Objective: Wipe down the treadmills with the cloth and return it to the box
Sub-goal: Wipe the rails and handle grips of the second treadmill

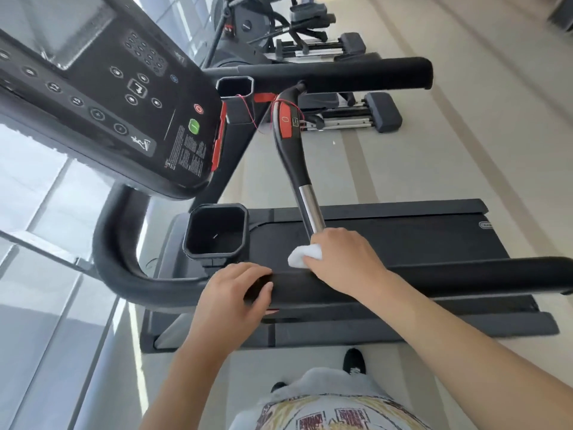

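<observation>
A pale gym floor (465, 169) is stretching away on the far side of the treadmill (387, 240), with bright window glass (46, 243) lying beyond its front end.

A small white cloth (299, 256) is sitting bunched just above the near padded handrail (465, 276) of the treadmill, at the lower end of a slanting handlebar (305, 187) that is reaching out over the belt. The right hand (342, 259) is curling over the cloth and gripping it, pressing it to the end of that handlebar where the shiny metal section is finishing; whether the cloth is also touching the handrail is hard to tell from this angle. The left hand (235, 293) is wrapping its fingers and thumb around the near handrail, just beside the right hand and closer to the bend in the rail.

A square black cup holder (217, 231) is sitting just beyond the left hand, under the edge of the console (108, 97). The console is tilting over the front of the treadmill, showing a green button (193, 126) and a red one (198, 108) near its edge. The far handrail (341, 72) is running across the other side of the belt. More exercise machines (310, 35) are standing well beyond it. The person's black shoe (353, 361) is standing on the floor just beside the treadmill's near edge.
</observation>
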Demonstrator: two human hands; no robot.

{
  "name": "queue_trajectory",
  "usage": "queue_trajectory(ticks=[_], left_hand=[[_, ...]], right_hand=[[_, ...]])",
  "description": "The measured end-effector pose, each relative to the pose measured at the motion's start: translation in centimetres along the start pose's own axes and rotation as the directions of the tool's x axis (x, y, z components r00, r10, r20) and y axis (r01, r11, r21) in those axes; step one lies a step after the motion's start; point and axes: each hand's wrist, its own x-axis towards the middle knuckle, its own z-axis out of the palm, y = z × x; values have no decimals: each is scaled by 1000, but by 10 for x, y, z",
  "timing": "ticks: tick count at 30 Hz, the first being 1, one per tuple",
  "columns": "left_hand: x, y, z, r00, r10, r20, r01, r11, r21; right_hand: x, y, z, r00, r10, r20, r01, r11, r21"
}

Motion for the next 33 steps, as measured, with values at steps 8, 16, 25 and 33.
queue_trajectory(ticks=[8, 16, 25, 33], left_hand=[[-34, -41, -23, 1000, 10, -28, -11, 999, -41], [-37, -35, -16, 995, -10, -99, 5, 999, -48], [-3, 36, 40, 990, 139, -25, -139, 990, -18], [31, 126, 102, 982, 168, 82, -169, 986, 10]], right_hand=[[-22, -108, 51, 951, -223, -213, 192, 969, -158], [-30, -102, 74, 883, -222, -413, 169, 972, -161], [-61, -7, 43, 824, -166, -541, 89, 982, -166], [-97, 98, 4, 794, -46, -607, -66, 985, -160]])
